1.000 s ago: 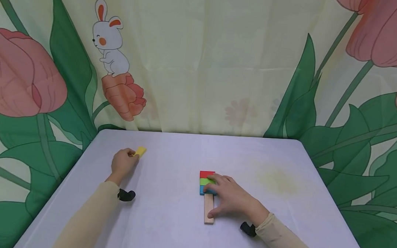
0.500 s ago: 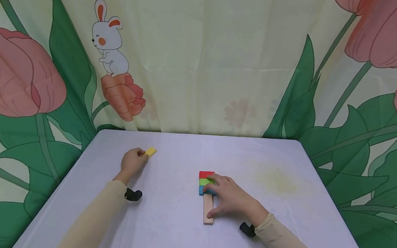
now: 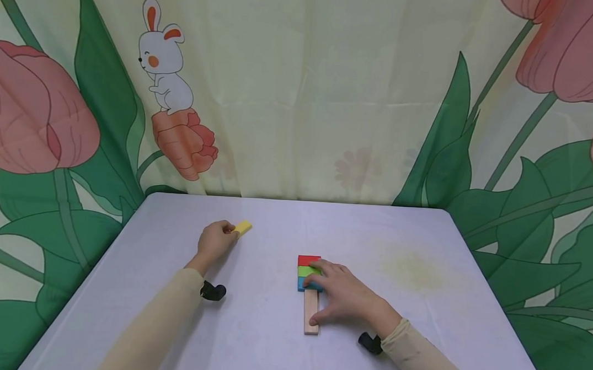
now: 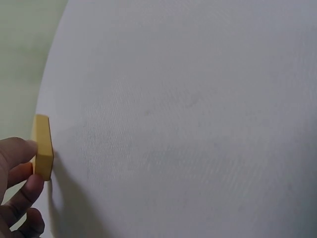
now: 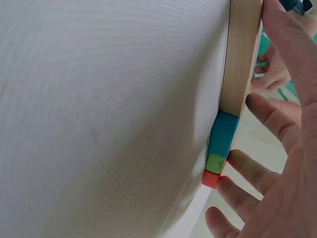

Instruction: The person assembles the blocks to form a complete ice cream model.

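My left hand (image 3: 216,242) pinches a yellow block (image 3: 244,227) between thumb and fingers, over the left part of the table. The left wrist view shows this yellow block (image 4: 43,144) as a short bar with a shadow beneath. Near the middle of the table lie a red block (image 3: 307,260), a green block (image 3: 304,271) and a blue block (image 3: 301,283), stacked edge to edge in a row. A plain wooden block (image 3: 310,301) extends lengthwise from the blue one toward me. Spread over them, my right hand (image 3: 348,295) touches the coloured blocks with its fingertips, thumb at the wooden block.
A white cloth covers the table (image 3: 264,343). Behind it hangs a curtain (image 3: 300,97) printed with tulips and a rabbit. Black camera mounts sit under both wrists, one (image 3: 214,291) on the left and one (image 3: 370,343) on the right.
My left hand has moved steadily to the right with the yellow block, toward the row of blocks. The right hand and the blocks under it stay in place.
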The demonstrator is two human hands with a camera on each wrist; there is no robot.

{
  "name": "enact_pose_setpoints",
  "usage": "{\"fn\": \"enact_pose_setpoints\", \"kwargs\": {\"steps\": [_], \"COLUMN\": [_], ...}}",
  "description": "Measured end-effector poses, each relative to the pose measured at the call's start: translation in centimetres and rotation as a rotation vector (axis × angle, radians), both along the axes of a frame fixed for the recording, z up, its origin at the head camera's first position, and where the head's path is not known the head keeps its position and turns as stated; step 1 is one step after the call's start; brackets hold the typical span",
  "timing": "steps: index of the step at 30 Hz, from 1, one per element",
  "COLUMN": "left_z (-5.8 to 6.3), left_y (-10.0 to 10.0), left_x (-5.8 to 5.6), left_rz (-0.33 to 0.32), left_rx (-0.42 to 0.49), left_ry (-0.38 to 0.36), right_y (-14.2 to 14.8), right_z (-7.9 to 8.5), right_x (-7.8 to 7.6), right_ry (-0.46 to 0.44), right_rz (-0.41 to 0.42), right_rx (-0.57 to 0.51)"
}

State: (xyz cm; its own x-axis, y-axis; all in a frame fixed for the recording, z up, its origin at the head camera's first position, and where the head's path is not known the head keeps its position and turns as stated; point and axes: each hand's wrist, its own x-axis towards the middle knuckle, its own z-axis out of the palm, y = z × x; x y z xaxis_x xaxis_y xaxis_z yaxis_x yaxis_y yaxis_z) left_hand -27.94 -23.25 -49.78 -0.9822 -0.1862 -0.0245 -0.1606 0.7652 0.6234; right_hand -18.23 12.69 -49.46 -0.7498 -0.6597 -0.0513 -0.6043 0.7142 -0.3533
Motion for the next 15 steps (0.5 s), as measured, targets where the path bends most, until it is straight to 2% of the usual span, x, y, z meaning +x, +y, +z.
{"fn": "enact_pose_setpoints", "kwargs": {"steps": [15], "left_z": [-0.3], "left_y": [3.3], "left_x": [-0.4], "left_rz": [-0.079], "left_rx": [0.015], "left_ry": [0.006], "right_y": [0.0], "right_z": [-0.2], "right_x": [-0.2], "right_ry": [0.007], "right_rz": [0.001], "right_rx": [0.002]}}
